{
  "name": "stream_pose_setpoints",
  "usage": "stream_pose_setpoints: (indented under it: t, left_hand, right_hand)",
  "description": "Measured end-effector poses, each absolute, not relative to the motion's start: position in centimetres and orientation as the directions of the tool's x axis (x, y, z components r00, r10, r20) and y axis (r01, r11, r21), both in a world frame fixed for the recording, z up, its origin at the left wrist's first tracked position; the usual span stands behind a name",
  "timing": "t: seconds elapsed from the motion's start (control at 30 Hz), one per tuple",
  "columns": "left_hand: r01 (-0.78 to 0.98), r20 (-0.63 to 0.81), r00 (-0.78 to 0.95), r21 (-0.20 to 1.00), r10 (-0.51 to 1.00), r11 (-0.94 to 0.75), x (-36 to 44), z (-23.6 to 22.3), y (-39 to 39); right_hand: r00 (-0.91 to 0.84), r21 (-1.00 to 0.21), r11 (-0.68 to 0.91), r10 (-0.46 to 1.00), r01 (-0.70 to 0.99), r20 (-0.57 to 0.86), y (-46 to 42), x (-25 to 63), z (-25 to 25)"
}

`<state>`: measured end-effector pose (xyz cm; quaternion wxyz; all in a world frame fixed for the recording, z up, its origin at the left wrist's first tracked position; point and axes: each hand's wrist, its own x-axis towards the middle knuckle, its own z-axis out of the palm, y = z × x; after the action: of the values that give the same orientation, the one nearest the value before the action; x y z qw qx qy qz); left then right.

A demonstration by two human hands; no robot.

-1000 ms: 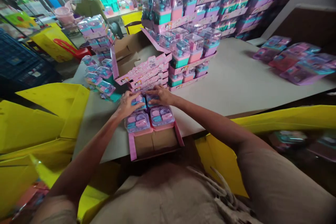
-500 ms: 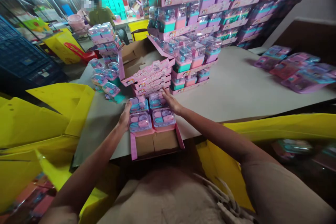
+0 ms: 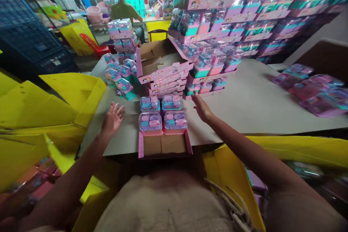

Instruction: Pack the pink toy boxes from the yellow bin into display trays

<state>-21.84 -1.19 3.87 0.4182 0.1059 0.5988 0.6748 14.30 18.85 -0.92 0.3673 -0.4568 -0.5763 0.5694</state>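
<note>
A pink cardboard display tray (image 3: 140,146) stands at the table's near edge, straight before me. Several clear-lidded plastic boxes (image 3: 175,121) with small pink, blue and lilac pieces fill its far part, and bare brown cardboard shows in its near part. My left hand (image 3: 112,117) is in the air left of the tray, fingers spread, holding nothing. On the other side, my right hand (image 3: 201,107) is held apart from the boxes, fingers stretched out and nothing in it. Behind the tray rises a stack of pink trays (image 3: 165,76), the top one tilted.
Loose lidded boxes (image 3: 123,85) lie at the left; more lidded boxes (image 3: 323,94) lie at the right. Filled trays (image 3: 212,69) are stacked behind. Yellow bins (image 3: 89,98) flank the table (image 3: 244,105). Another person (image 3: 123,11) is in the background.
Both hands have come off the boxes in the tray and moved outward, left hand to the left, right hand to the right. The boxes stay in the tray. The camera view has shifted.
</note>
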Motion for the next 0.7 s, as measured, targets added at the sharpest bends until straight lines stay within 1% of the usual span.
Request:
stream_pose_setpoints:
  t: [0.13, 0.3, 0.37, 0.43, 0.5, 0.57, 0.63, 0.7]
  left_hand:
    - [-0.422, -0.307, -0.719, 0.906, 0.624, -0.041, -24.2, 6.4, -5.6]
    - [-0.338, -0.214, -0.83, 0.927, 0.516, -0.16, -24.8, 9.2, -10.5]
    - [-0.281, -0.149, -0.852, 0.939, 0.502, -0.199, -24.4, 9.9, -11.9]
    - [-0.202, -0.055, -0.862, 0.949, 0.504, -0.242, -23.7, 10.4, -12.8]
    - [-0.118, 0.037, -0.857, 0.957, 0.514, -0.266, -23.3, 10.7, -13.4]
    - [-0.07, 0.076, -0.867, 0.96, 0.492, -0.271, -23.8, 11.0, -13.8]
    - [-0.059, 0.065, -0.914, 0.956, 0.401, -0.289, -25.7, 11.2, -14.8]
    - [-0.041, 0.033, -0.974, 0.947, 0.226, -0.319, -28.7, 11.4, -16.7]
  right_hand:
    - [-0.286, -0.987, -0.068, 0.952, 0.147, -0.108, 17.1, 15.0, -1.8]
    - [-0.3, -0.99, -0.023, 0.952, 0.139, -0.064, 14.7, 14.7, -1.9]
    - [-0.291, -0.991, 0.01, 0.956, 0.134, -0.029, 14.5, 15.1, -1.2]
    - [-0.27, -0.993, 0.03, 0.963, 0.114, -0.002, 14.5, 15.5, 0.0]
    - [-0.236, -0.997, 0.025, 0.972, 0.078, 0.006, 14.2, 15.7, 1.5]
    - [-0.191, -1.0, 0.007, 0.982, 0.027, 0.002, 13.4, 15.8, 3.2]
    - [-0.149, -1.0, -0.008, 0.989, -0.02, -0.005, 12.3, 16.1, 4.3]
    - [-0.145, -1.0, 0.008, 0.989, -0.029, 0.012, 11.9, 16.8, 4.5]
